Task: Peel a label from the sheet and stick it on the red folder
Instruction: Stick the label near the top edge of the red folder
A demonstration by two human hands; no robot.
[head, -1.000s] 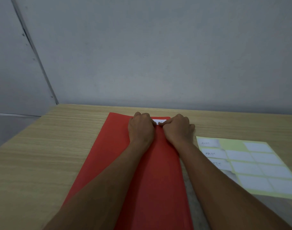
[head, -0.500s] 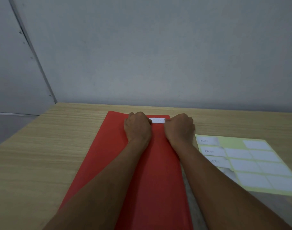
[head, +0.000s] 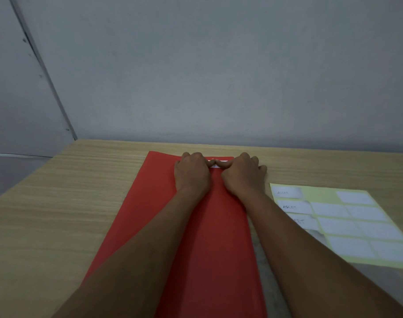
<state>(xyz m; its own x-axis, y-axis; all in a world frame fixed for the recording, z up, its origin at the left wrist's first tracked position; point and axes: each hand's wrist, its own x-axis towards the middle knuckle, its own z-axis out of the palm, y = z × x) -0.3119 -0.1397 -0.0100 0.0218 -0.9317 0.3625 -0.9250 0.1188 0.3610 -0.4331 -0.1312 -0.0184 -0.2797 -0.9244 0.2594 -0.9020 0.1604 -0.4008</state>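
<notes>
Near the red folder [head: 196, 237] far edge, a white label [head: 216, 165], long axis crosswise, is pressed flat between left hand [head: 192, 174] and right hand [head: 241, 175], thumbs together

matt red paper folder [head: 202, 237], pale wood-grain table [head: 58, 214], smooth yellowish label sheet [head: 319, 193]

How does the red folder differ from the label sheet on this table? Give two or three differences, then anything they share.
The red folder is plain red; the label sheet is pale yellow-green with rows of white labels. Both hands rest on the folder's far end; nothing touches the sheet. The folder lies in the middle of the table; the sheet lies to its right. Both lie flat.
</notes>
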